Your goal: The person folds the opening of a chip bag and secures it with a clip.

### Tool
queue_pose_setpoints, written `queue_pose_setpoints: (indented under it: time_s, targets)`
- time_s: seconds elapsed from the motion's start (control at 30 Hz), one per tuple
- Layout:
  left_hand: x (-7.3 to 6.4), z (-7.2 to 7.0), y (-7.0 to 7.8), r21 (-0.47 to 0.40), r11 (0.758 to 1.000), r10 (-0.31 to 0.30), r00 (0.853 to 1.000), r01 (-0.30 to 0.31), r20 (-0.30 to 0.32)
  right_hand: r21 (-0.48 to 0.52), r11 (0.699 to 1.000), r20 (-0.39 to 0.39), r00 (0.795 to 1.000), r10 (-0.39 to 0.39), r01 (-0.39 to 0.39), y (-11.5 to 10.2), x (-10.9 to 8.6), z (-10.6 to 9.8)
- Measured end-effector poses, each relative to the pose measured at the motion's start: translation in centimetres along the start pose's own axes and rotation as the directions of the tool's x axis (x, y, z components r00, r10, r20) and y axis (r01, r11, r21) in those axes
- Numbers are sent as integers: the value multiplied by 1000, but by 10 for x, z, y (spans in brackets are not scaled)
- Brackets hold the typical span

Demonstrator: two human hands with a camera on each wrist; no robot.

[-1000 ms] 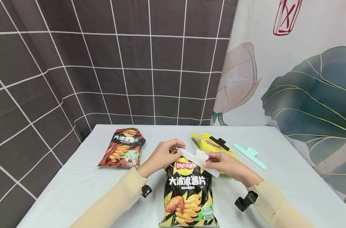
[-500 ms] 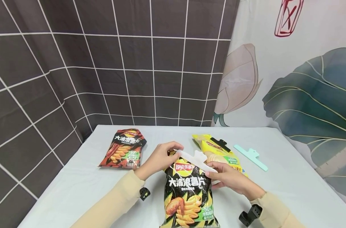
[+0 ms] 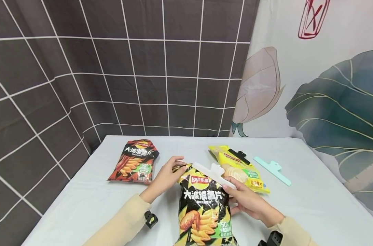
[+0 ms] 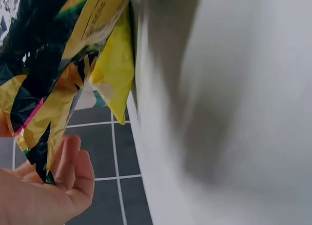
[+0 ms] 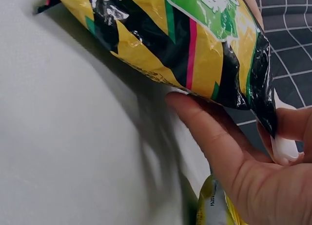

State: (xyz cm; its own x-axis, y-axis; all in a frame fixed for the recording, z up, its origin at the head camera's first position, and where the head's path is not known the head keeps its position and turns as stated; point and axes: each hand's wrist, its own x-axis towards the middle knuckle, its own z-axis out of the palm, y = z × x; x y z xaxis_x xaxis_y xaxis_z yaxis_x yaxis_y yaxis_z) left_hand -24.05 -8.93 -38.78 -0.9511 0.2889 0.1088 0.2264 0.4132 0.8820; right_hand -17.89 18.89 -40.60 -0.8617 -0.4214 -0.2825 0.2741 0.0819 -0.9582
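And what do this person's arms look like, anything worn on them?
The left sleeve and right sleeve are long, plain cream, with a small boxy black device by each cuff. The left grip and right grip are ungloved.

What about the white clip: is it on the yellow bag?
No, the white clip lies across the top of the black bag in the head view.

Red chip bag lies left of the left fingers. Yellow chip bag, black clip across it, just beyond the right fingers; teal clip farther right.
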Motion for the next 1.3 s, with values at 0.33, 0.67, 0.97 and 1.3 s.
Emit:
queue_pose_setpoints:
  time_s: [0.33, 0.67, 0.97, 1.3]
  targets:
    - [-8, 5, -11, -412, 865, -271, 958, 286, 96, 9, 1000, -33, 999, 6, -6, 4, -1, 1]
    - [-26, 11, -11, -599, 712, -229, 927, 367, 296, 46, 999, -34, 999, 7, -5, 6, -1, 1]
    - [-32, 8, -8, -622, 652, -191, 888, 433, 418, 12, 1000, -73, 997, -11, 12, -5, 4, 5]
    - [-19, -13, -4, -599, 694, -145, 892, 401, 428, -26, 998, -103, 993, -55, 52, -25, 22, 13]
